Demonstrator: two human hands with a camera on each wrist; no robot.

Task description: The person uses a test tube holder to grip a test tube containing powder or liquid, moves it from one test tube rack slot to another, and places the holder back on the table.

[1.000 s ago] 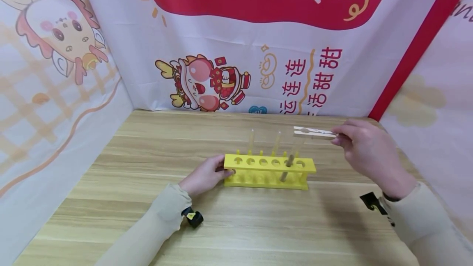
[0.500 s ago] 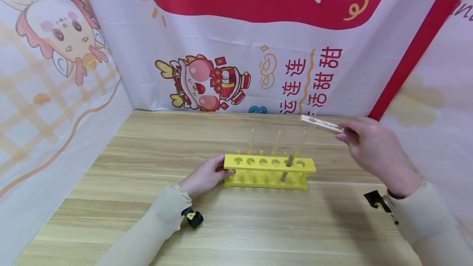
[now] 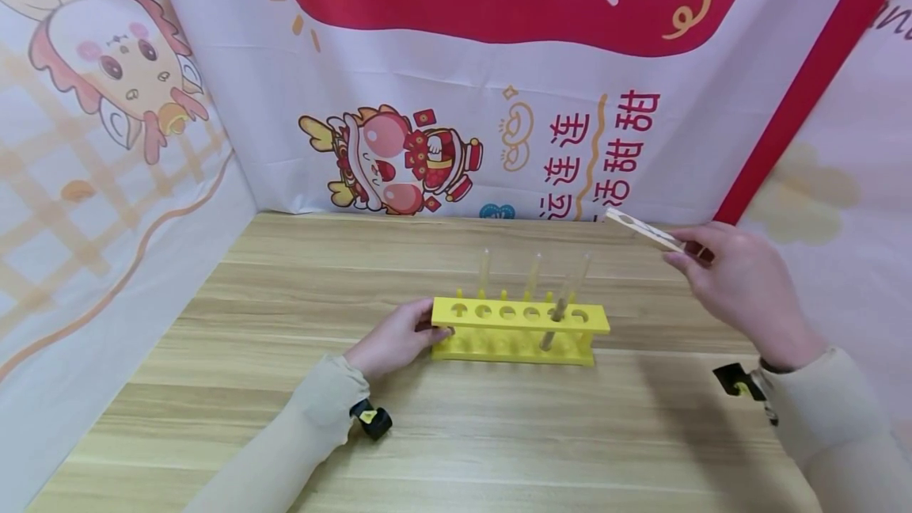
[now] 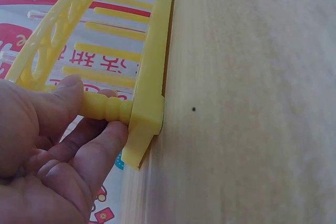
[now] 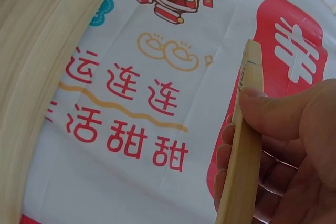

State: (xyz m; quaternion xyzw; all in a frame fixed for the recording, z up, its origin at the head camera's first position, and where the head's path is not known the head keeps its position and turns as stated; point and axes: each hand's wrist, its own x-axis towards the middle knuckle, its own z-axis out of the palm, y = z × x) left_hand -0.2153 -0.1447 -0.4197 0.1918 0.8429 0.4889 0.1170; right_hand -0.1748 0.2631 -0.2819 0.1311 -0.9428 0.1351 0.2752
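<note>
A yellow test tube rack (image 3: 520, 315) stands on the table. My left hand (image 3: 392, 343) holds its left end; in the left wrist view, thumb and fingers pinch the yellow end post (image 4: 105, 106). A test tube with greyish contents (image 3: 558, 311) leans in a hole near the rack's right end. Several clear test tubes (image 3: 485, 269) stand along the back row of pegs. My right hand (image 3: 748, 291) grips a wooden test tube clamp (image 3: 644, 230) in the air, right of and above the rack. Nothing shows in the clamp's tip.
The wood-grain table (image 3: 456, 434) reaches back to a white and red printed cloth (image 3: 442, 70) hanging behind it. More printed cloth hangs at the left and right sides. A black strap mount (image 3: 372, 419) sits on each wrist.
My right hand has moved right and slightly up with the clamp, away from the test tube with greyish contents. The clamp's tip has tilted upward. The left hand and the rack stay put.
</note>
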